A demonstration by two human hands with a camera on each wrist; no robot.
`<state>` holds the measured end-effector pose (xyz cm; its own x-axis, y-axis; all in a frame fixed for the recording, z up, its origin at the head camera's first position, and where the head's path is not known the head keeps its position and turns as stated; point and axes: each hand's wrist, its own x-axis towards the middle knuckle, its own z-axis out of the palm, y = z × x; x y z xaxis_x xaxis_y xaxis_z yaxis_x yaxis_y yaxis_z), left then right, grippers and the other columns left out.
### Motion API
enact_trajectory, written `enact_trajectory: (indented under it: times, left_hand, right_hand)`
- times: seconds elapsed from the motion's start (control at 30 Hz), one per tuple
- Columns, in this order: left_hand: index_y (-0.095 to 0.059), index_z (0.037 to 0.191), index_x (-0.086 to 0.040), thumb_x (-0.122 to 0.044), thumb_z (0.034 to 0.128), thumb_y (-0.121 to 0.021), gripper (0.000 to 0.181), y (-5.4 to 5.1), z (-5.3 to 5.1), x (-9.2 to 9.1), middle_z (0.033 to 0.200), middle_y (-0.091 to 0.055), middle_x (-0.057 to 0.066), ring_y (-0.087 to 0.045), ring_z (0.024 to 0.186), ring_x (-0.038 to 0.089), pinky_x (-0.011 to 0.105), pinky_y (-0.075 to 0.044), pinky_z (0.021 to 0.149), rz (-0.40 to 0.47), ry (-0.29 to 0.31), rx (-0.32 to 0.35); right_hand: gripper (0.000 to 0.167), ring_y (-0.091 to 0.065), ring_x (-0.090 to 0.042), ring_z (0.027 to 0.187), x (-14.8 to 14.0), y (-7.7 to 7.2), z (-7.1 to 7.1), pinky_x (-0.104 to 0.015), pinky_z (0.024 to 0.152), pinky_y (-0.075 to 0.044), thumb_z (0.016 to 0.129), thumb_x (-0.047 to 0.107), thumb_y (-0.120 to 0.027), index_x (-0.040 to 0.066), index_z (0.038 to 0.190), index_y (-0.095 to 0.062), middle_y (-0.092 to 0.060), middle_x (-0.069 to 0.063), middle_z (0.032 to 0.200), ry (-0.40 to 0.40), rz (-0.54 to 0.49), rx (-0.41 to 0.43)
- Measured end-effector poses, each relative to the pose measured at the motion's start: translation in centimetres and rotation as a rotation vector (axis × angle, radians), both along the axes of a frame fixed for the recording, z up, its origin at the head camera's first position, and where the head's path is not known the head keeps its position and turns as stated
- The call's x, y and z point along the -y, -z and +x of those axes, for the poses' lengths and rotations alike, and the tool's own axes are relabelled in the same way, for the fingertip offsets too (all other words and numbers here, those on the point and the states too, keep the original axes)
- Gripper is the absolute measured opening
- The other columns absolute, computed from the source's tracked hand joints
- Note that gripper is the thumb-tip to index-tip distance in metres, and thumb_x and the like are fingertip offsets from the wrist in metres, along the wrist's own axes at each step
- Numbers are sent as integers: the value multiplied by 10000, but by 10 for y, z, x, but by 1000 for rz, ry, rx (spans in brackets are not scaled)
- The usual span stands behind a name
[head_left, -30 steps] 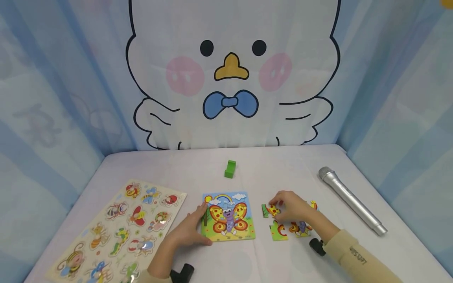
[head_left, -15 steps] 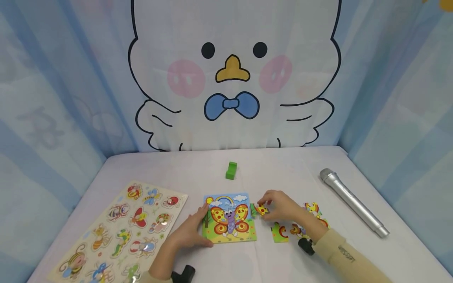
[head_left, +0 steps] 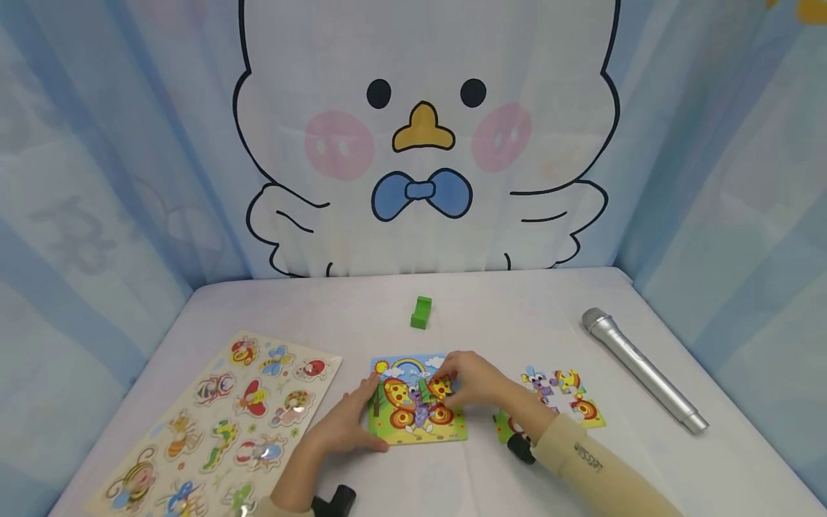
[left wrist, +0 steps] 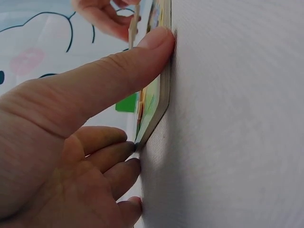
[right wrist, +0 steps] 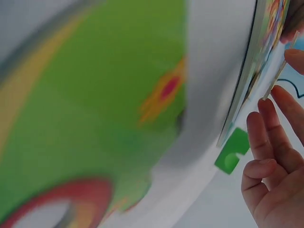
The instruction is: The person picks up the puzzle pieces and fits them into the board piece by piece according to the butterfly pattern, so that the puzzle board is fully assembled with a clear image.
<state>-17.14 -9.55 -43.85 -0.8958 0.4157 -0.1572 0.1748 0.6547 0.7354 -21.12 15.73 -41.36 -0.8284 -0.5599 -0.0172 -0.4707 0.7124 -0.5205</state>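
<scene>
On the white table lies a square butterfly puzzle board [head_left: 413,434]. My left hand [head_left: 341,425] holds it at its left side, the thumb against the near edge and the fingers along the left edge. My right hand [head_left: 479,382] pinches a small puzzle piece [head_left: 440,388] with green and yellow-red wing print over the board's right half. In the right wrist view that piece [right wrist: 274,80] shows as a thin slab, tilted and apart from the board. Several loose puzzle pieces [head_left: 586,410] lie right of the board, partly hidden by the right forearm.
A cream sheet of cartoon insects [head_left: 255,434] lies at the left. A small green block [head_left: 421,313] sits beyond the board. At the right lies a silver microphone [head_left: 646,373]. A printed curtain [head_left: 420,237] hangs behind the table.
My right hand has carried the puzzle piece leftward from the loose pieces to above the board, uncovering more of those pieces. The left hand has stayed at the board's left side.
</scene>
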Motion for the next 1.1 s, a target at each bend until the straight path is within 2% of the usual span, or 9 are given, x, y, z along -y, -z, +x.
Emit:
enact_trajectory:
  times: [0.13,0.23,0.37,0.53,1.1]
  left_hand:
    - [-224,1434,-1,-230,576,-851,1087,-2,-1,0,1484,-199,178,-162,1353,365,514,-96,1103,6,-1,3]
    - [-220,1437,-7,-233,584,-849,1084,-3,-1,0,1485,-197,179,-161,1353,368,520,-96,1101,8,3,11]
    - [-218,1439,-12,-246,587,-849,1085,-2,-2,1,1485,-199,179,-160,1354,366,523,-90,1101,10,10,11]
    - [-217,1436,-1,-250,583,-850,1091,-1,-2,1,1481,-205,187,-164,1352,369,527,-85,1100,26,26,3]
    - [-215,1432,11,-245,593,-847,1081,0,-2,3,1483,-199,184,-158,1356,359,528,-70,1101,30,35,4]
  right_hand:
    - [366,-524,-111,809,17,-2,-2,-279,730,-474,684,176,-770,72,1027,-694,-591,35,917,-7,22,16]
    - [382,-522,-100,797,29,-3,-3,-259,714,-472,686,210,-777,83,1037,-694,-586,39,918,-1,41,30]
    - [384,-529,-91,801,43,-3,-4,-240,716,-474,680,252,-783,112,1028,-701,-596,48,932,-5,78,18]
    - [385,-545,-84,851,57,-2,-3,-238,763,-486,681,270,-788,97,1015,-703,-617,42,962,-6,113,-4]
    - [388,-547,-73,843,71,2,-3,-223,747,-490,673,271,-791,96,1009,-705,-630,43,954,6,141,-24]
